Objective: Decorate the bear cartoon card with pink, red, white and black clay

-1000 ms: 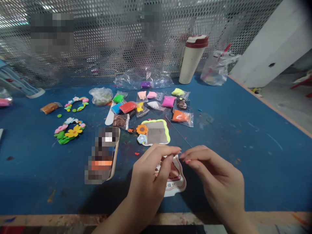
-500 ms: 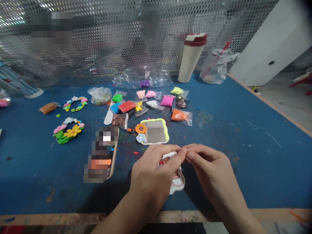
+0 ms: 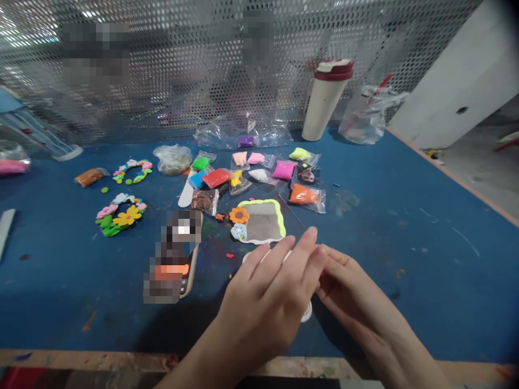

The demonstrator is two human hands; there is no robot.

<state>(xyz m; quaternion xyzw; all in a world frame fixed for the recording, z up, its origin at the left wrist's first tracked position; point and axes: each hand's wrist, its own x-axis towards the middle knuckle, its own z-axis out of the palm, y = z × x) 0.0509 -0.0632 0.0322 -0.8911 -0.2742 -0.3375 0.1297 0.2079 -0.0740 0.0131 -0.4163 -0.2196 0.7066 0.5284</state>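
My left hand (image 3: 271, 294) is over a white piece with a wavy rim (image 3: 307, 313), mostly hidden beneath it. Its outer fingers are raised and a little apart, while the forefinger bends toward the other hand; the thumb is hidden. My right hand (image 3: 352, 294) meets it at the fingertips, its own fingers pinched together. Whatever lies between the fingertips is too small or covered to make out. Just beyond the hands lies a small mirror (image 3: 263, 221) with a yellow-green and white clay edge, an orange flower (image 3: 239, 215) and a light-blue flower (image 3: 239, 232).
Behind the mirror lie several clay packets, among them red (image 3: 217, 178) and orange (image 3: 304, 194). A thin rod (image 3: 292, 210) lies near the mirror. Left are a phone (image 3: 194, 270) and two flower-decorated rings (image 3: 121, 216). A tumbler (image 3: 326, 102) stands at the back.
My left hand's outer fingers have lifted and spread, covering more of the white piece. The fingertips of both hands stay together. The view has shifted slightly, moving the table's things rightward.
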